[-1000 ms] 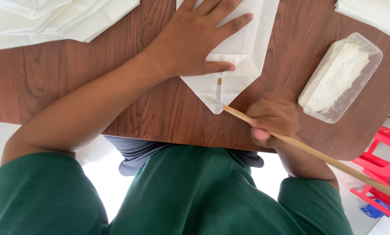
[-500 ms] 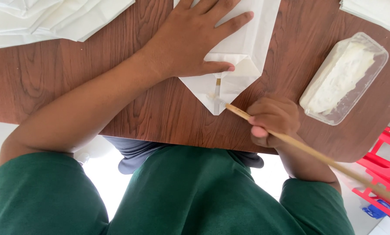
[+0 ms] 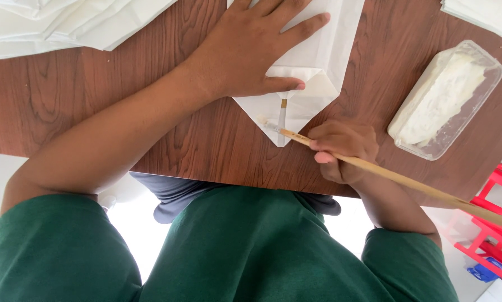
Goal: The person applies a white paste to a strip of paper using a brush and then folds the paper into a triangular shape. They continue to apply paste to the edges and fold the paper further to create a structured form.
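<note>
Left hand lay flat, pinning the bag; right hand gripped the brush, tip on the flap. Gluing looked unfinished.

White folded paper bag lies flat on table, pointed flap down; long wooden brush tip laid on the flap edge.

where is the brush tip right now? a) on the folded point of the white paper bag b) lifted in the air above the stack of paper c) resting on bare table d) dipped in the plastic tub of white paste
a: the right hand holds the long wooden brush with its tip on the pointed flap of the white paper bag, which the left hand presses flat; the plastic tub lies apart to the side.
</note>
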